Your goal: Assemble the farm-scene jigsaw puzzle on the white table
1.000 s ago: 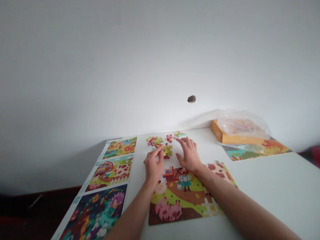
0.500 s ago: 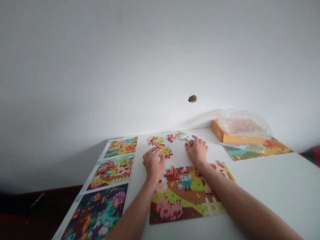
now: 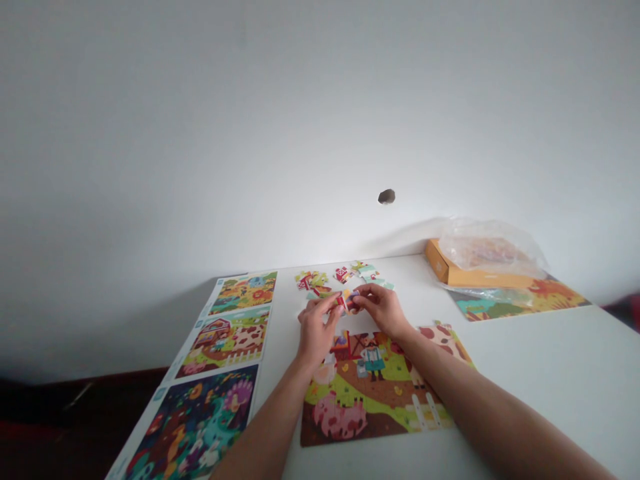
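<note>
My left hand (image 3: 316,329) pinches a small red puzzle piece (image 3: 341,301) between thumb and fingers. Facing it, my right hand (image 3: 386,312) grips a purple-and-red puzzle piece (image 3: 353,301). The two pieces are held close together; whether they touch I cannot tell. Below my hands lies a partly joined farm puzzle (image 3: 357,393), with a pink pig, a farmer and a white fence; my right forearm covers some of its right side. Loose puzzle pieces (image 3: 311,280) lie behind my hands, among them one with a red barn (image 3: 343,274) and a pale green one (image 3: 370,273).
A sheet with three reference pictures (image 3: 225,341) lies along the table's left side. At the back right, an orange box (image 3: 480,278) with a clear plastic bag (image 3: 493,243) on top rests on another colourful picture (image 3: 555,297). A white wall (image 3: 320,133) with a hole stands behind.
My right hand has moved left with the purple-and-red piece, towards my left hand. My left hand, open before, has closed on a red piece.
</note>
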A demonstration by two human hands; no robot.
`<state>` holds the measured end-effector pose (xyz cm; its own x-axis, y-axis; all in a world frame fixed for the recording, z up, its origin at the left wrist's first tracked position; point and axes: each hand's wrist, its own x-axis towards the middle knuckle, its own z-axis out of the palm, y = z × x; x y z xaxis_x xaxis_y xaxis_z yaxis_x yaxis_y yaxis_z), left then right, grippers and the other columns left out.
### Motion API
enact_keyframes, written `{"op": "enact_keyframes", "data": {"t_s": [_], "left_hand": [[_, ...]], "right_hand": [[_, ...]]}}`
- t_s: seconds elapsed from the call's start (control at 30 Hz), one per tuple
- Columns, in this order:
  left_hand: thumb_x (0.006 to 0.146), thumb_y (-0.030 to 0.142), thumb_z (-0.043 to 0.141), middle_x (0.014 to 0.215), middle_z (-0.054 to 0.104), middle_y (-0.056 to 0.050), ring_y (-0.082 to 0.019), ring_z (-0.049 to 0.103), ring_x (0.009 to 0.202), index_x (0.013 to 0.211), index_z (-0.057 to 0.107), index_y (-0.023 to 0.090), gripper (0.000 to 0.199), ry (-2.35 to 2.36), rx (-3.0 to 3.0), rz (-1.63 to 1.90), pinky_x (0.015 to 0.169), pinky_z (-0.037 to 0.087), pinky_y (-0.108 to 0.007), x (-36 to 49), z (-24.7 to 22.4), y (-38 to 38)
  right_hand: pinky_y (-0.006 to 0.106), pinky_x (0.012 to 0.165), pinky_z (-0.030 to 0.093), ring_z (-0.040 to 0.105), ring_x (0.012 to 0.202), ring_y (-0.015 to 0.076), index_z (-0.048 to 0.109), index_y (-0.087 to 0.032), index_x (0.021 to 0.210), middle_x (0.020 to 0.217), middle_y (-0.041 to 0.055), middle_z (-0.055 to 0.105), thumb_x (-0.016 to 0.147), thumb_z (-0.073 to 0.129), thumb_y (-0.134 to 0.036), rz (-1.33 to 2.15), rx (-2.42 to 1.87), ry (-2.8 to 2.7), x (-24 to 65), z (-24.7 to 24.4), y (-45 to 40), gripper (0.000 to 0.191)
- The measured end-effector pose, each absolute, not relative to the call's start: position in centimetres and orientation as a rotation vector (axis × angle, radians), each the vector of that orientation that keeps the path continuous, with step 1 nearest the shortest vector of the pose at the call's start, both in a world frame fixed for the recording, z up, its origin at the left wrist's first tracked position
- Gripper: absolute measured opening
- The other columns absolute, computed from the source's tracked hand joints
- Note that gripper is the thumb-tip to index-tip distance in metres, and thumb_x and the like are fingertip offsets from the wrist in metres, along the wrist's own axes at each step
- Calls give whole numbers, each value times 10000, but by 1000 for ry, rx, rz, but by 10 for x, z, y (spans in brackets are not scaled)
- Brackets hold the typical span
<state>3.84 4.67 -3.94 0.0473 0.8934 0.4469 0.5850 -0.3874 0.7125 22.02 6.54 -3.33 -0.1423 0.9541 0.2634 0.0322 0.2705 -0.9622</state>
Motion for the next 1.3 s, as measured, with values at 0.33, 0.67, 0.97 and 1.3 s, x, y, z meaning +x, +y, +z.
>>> {"op": "enact_keyframes", "data": {"t_s": [0.33, 0.67, 0.97, 1.3], "left_hand": [[889, 330, 550, 1038, 688, -76, -177, 664, 904, 1163, 661, 237, 310, 1444, 1831, 1369, 850, 539, -312, 39, -37, 46], [885, 323, 558, 996, 691, -67, -172, 661, 871, 1141, 675, 248, 292, 1462, 1858, 1376, 824, 537, -303, 38, -38, 47], [883, 325, 539, 997, 698, -55, -171, 650, 886, 1113, 681, 237, 284, 1463, 1843, 1389, 826, 523, -291, 38, -33, 44], [873, 339, 497, 913, 708, -40, -174, 650, 818, 986, 664, 176, 259, 1425, 1593, 1467, 730, 509, -260, 35, -23, 38]], "right_hand": [[275, 626, 497, 615, 613, 149, 679, -167, 866, 680, 24, 682, 846, 589, -454, 1029, -1017, -1501, 224, -38, 70, 301], [259, 621, 460, 588, 617, 139, 678, -170, 849, 716, 29, 703, 857, 577, -419, 1018, -1028, -1520, 225, -38, 69, 269], [270, 653, 479, 626, 663, 156, 676, -162, 845, 738, 38, 711, 840, 598, -467, 1050, -989, -1546, 225, -37, 68, 314], [218, 579, 396, 525, 581, 109, 668, -175, 768, 652, -18, 648, 853, 595, -326, 948, -1064, -2019, 207, -13, 44, 189]]}}
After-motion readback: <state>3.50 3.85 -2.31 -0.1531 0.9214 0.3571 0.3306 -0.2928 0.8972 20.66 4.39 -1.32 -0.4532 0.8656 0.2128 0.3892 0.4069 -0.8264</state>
